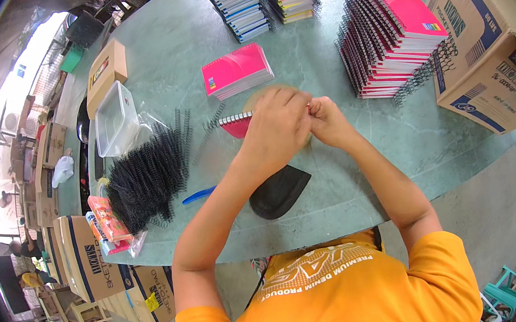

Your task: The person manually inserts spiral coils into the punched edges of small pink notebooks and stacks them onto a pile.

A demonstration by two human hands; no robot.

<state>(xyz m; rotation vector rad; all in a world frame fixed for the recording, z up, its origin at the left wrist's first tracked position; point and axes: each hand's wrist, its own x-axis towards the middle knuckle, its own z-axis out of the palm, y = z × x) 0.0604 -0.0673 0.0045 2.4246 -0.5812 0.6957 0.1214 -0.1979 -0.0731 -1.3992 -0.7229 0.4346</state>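
Observation:
Near the middle of the table, a small pink notebook (234, 128) shows its punched white edge, with a black spiral coil (213, 120) sticking out past its left end. My left hand (276, 123) is closed over the notebook and hides most of it. Right beside it, my right hand (329, 123) pinches at the notebook's right end; what lies between the fingertips is hidden. Under my left wrist is a flat black pad (280, 192), and a blue stick-like tool (199, 195) lies left of the forearm. Loose black coils (147, 174) form a heap farther left.
A short pink notebook stack (236, 69) lies beyond my hands. Bound pink notebooks (384, 36) tower at right beside an open carton (482, 43). More bound stacks (239, 9) stand at the back. A clear plastic container (116, 120) sits left, above the coils.

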